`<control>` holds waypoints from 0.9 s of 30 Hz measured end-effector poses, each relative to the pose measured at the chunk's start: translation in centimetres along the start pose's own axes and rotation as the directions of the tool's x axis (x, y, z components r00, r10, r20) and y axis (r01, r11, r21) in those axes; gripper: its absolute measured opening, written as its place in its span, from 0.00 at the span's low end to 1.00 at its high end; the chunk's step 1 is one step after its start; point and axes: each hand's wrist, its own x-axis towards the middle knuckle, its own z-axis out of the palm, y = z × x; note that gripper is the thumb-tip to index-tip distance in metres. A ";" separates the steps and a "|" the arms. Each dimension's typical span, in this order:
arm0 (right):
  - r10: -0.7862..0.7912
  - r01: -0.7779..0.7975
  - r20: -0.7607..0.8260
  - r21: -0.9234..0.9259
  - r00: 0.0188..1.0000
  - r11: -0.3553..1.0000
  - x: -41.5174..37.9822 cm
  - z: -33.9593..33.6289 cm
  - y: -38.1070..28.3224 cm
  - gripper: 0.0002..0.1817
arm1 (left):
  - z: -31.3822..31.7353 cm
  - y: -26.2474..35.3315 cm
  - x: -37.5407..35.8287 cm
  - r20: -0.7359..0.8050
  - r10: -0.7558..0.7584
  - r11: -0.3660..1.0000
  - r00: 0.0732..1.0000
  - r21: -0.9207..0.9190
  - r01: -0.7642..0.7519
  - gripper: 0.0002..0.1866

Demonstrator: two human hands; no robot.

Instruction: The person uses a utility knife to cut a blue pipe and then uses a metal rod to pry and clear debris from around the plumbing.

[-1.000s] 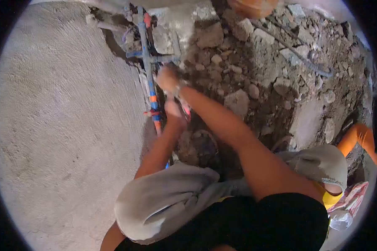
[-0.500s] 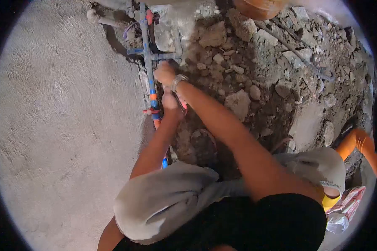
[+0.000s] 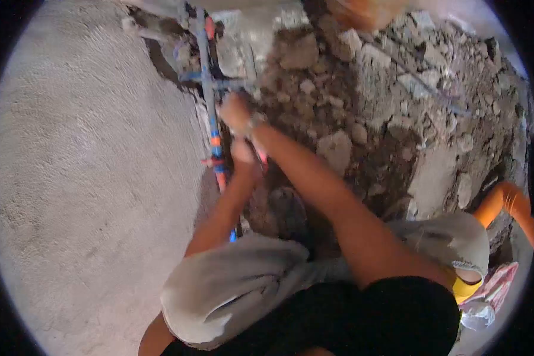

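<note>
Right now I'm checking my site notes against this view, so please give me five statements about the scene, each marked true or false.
1. The right hand is farther from the body than the left hand. True.
2. The wrist band is on the left wrist. False: it is on the right wrist.
3. The long pipe runs to the left of both hands. True.
4. The loose rubble lies left of the long pipe. False: it lies to the right; a pale, flat surface is on the left.
5. A reddish item shows beside the left hand. True, though too blurred to identify.
</note>
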 end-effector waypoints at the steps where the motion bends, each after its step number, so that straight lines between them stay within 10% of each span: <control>1: 0.042 -0.028 0.240 -0.061 0.970 0.998 0.0 1.9 1.7 0.15 | 0.3 0.4 1.1 -0.010 -0.033 0.999 0.999 -0.020 0.032 0.22; 3: -0.036 0.038 0.289 0.000 0.957 0.999 -2.2 -4.3 -2.9 0.18 | 0.0 0.5 1.9 -0.024 -0.076 0.995 0.997 -0.063 0.075 0.22; 7: -0.016 0.013 -0.262 -0.012 0.965 1.000 -4.7 -6.7 -4.8 0.16 | -1.2 0.3 0.2 0.344 -0.149 0.977 0.927 -0.095 0.192 0.21; 9: -0.056 0.063 0.143 -0.046 0.988 0.997 -2.7 -4.7 -3.2 0.17 | 1.6 0.5 -0.1 -0.191 -0.006 1.000 0.981 -0.006 0.005 0.21; 11: 0.102 -0.127 0.231 0.095 0.968 0.987 -2.6 -5.1 -3.7 0.16 | 0.2 0.3 0.3 -0.022 -0.010 0.997 1.000 0.078 0.011 0.20; 15: -0.363 0.366 0.073 -0.339 0.929 0.867 -3.8 -4.1 -2.8 0.14 | 0.1 0.0 0.1 -0.005 0.028 0.999 1.000 0.025 -0.028 0.20; 18: -0.085 0.080 -0.014 -0.205 0.996 0.976 -2.9 -3.4 -4.2 0.10 | -0.2 0.6 1.0 -0.005 0.066 0.998 0.998 0.011 -0.066 0.22; 21: -0.500 0.601 0.338 -0.510 0.798 0.615 -3.6 -6.9 -4.5 0.09 | 0.3 1.2 -0.3 -0.147 -0.050 0.990 0.988 0.123 0.068 0.23; 22: -0.526 0.391 -0.145 -0.512 0.838 0.765 -4.7 -5.7 -4.4 0.08 | 0.1 0.9 -0.5 -0.125 -0.037 0.992 0.991 0.118 0.052 0.23; 27: -0.232 0.296 0.236 -0.284 0.944 0.912 -1.9 -2.6 -2.0 0.12 | 1.2 1.8 0.6 -0.198 -0.017 0.987 0.980 0.155 0.049 0.23</control>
